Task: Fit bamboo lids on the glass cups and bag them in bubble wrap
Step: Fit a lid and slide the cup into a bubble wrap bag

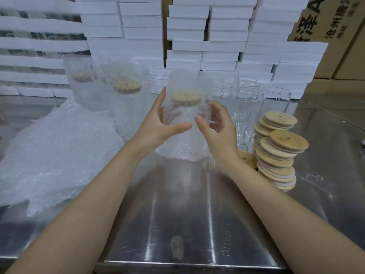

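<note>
bagged cup [184, 115] between hands | left hand [158, 125] grips it | right hand [216, 125] curled loosely beside it, hold unclear

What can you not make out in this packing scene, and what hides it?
Head view:
1. Held cup glass walls: veiled by bubble wrap.
2. Carton print: cut by the top edge.
3. Loose lid: partly behind the right forearm.
4. Far glass cups: overlapping, count unclear.

two bare forearms [110, 175], bare left grip [158, 125], bare right grip [219, 129]
</note>
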### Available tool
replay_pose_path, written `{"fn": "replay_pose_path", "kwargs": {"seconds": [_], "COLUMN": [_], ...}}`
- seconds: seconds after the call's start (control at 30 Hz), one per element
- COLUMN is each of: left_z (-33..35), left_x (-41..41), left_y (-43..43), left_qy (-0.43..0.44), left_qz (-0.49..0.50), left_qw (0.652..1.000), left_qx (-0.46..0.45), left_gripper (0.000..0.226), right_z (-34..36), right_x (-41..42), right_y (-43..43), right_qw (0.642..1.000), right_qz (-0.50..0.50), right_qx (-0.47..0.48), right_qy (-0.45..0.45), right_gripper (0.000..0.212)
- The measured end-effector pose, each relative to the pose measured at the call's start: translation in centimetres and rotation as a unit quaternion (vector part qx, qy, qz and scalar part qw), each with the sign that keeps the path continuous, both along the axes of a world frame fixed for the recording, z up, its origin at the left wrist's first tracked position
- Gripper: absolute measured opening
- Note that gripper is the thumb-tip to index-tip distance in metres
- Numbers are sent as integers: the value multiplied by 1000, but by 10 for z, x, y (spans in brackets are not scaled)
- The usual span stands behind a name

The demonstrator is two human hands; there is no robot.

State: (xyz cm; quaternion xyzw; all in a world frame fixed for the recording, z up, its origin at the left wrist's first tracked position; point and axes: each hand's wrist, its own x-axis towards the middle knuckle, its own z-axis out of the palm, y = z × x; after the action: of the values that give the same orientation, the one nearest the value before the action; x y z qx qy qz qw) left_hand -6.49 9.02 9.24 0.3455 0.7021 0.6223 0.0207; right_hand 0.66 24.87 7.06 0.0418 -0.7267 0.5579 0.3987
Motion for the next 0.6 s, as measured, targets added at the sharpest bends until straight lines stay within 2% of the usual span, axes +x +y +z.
{"fn": "replay_pose_path", "kwargs": {"seconds": [0.07,0.1,0.23,0.3,0.4,0.53,0.6], "left_z": [1,2,2,1,0,2,2], "left_x": [1,2,13,19,23,18,15], "left_y": [-1,0,5,9,14,12,12], "left_qy": [10,18,74,107,143,130,101], "left_qz": [30,35,46,66,77,72,88], "left_qw": [999,999,996,992,987,988,988], "left_qx": [18,28,32,23,12,44,78], "left_gripper": [119,115,81,76,77,83,68], "right_z": [6,11,34,49,73,98,112], "right_x": [1,3,16,22,27,25,21], "right_y": [0,0,-2,-2,1,6,8], "right_qw": [1000,1000,996,985,961,944,945], "right_qz": [-12,-2,34,3,-31,-45,-55], "right_qx": [-4,-2,70,155,241,278,265], "right_qy": [4,1,-51,-78,-133,-169,-183], "right_gripper": [39,43,86,92,79,55,45]}}
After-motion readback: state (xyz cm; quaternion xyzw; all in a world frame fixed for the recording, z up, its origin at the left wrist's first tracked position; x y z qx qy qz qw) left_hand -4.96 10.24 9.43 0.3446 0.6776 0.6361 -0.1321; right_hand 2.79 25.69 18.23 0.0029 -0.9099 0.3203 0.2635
